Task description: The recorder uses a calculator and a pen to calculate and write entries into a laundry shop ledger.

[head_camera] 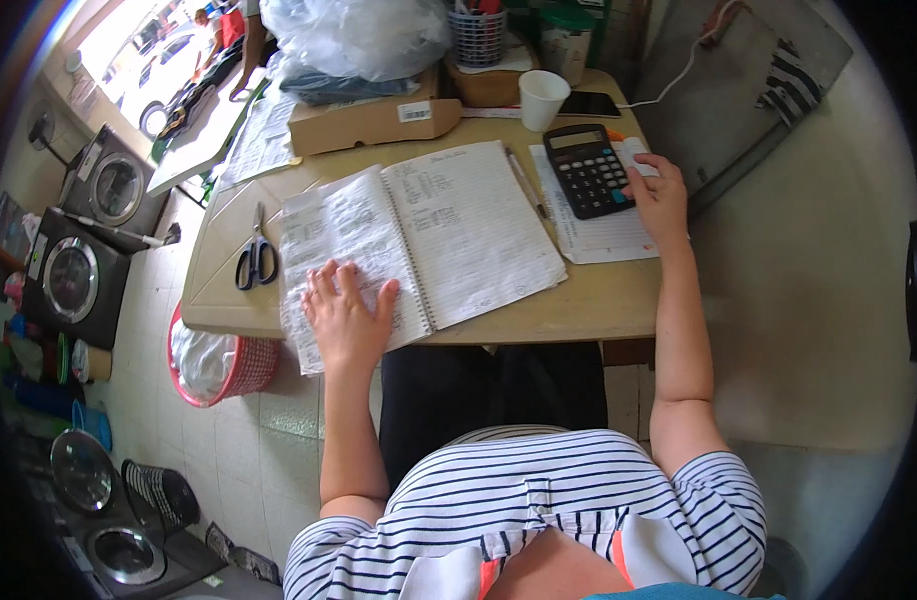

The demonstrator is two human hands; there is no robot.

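Note:
An open spiral notebook (466, 232) with handwriting lies on the beige table (601, 300). My left hand (348, 315) rests on its left page, fingers spread, holding nothing. My right hand (657, 195) is at the right edge of a black calculator (587, 171), fingers bent beside a small white object (638, 154); whether it grips either cannot be told. Under the calculator lies a printed paper sheet (601, 244). Between notebook and sheet is a pen (527, 184). Scissors with dark blue handles (257, 259) lie left of the notebook.
At the back stand a cardboard box (368, 127), a plastic bag (361, 37), a white cup (542, 101), a phone (590, 104) and a pen basket (476, 37). A red laundry basket (252, 367) stands on the floor, front-loading machines (72, 277) at left. People are at a far table.

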